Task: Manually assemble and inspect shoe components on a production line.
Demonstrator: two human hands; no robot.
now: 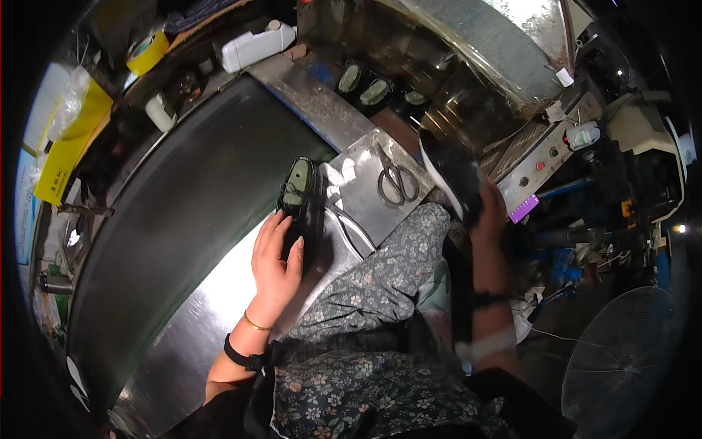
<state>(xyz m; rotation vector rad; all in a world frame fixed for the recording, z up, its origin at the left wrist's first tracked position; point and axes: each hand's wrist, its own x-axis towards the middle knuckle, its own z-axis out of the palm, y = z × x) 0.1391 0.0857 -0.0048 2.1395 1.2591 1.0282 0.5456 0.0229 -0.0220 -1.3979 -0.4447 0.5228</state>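
A black shoe [298,183] with a pale green insole lies by the inner edge of the dark conveyor belt. My left hand [276,256] is at its near end, fingers stretched and thumb apart, the fingertips touching or just beside it. On the right, my right hand [490,212] grips another black shoe [455,175] with a white sole edge; motion blurs both, and the fingers partly hide. Between the hands, black-handled scissors [397,184] rest on a metal plate. Near my knee lies a pair of pliers [354,233], below crumpled white scraps [338,175].
The dark conveyor belt [212,154] curves along my left. Beyond the plate, several shoes [374,92] sit by a metal machine. A white jug [257,47] stands at the back. Right of me are a control panel [540,167] with buttons and a round fan [625,366].
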